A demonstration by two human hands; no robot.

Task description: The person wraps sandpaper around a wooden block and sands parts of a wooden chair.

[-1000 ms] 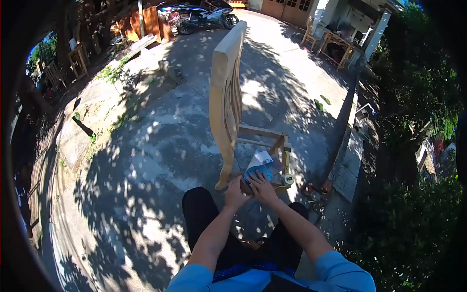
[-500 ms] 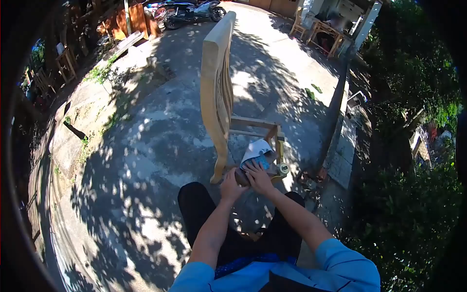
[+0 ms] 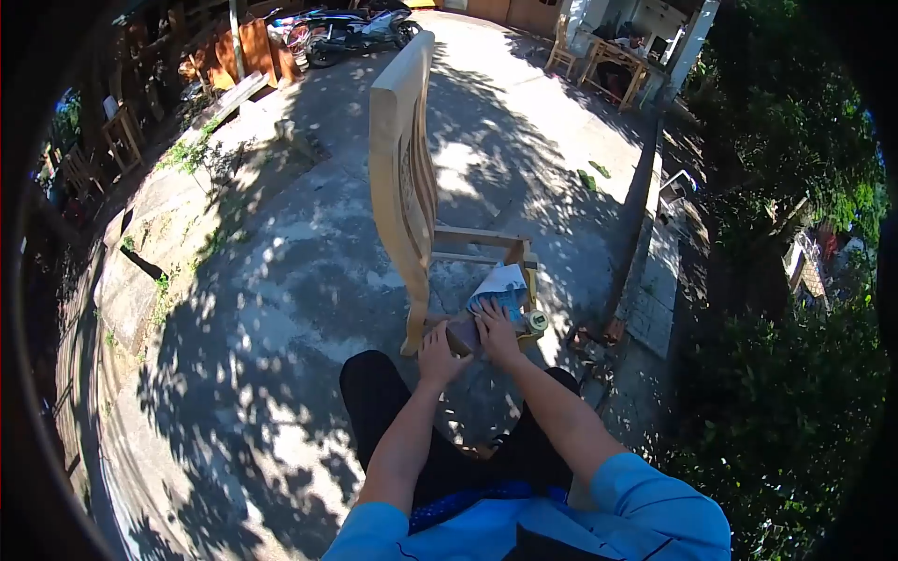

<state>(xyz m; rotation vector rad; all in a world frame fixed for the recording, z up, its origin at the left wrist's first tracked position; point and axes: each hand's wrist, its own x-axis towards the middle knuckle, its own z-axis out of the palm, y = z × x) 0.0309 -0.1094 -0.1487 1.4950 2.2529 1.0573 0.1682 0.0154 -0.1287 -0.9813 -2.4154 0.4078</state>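
An unpainted wooden chair frame (image 3: 398, 168) stands in front of me, its curved, slatted back on the left and its open seat frame on the right. Between my hands is brown sandpaper (image 3: 465, 334), at the near side of the seat frame. My left hand (image 3: 437, 357) grips its left part, thumb apart from the fingers. Over its right part lies my right hand (image 3: 498, 335), fingertips pressed on a white sheet with blue print (image 3: 505, 285). Whether this sheet and the brown piece are one cannot be told. Beside my right hand sits a small round pale-yellow thing (image 3: 537, 321).
Concrete ground (image 3: 309, 252) in patchy shade surrounds the chair. A low concrete curb (image 3: 645, 271) and dense bushes (image 3: 786, 393) lie to the right. Farther back are a motorbike (image 3: 360, 35), a wooden table frame (image 3: 613, 70) and another wooden chair (image 3: 562, 51).
The view has shifted, so the chair sits slightly further left and lower. My hands are a little farther apart, showing more of the brown sandpaper, and the white sheet's visible shape has changed.
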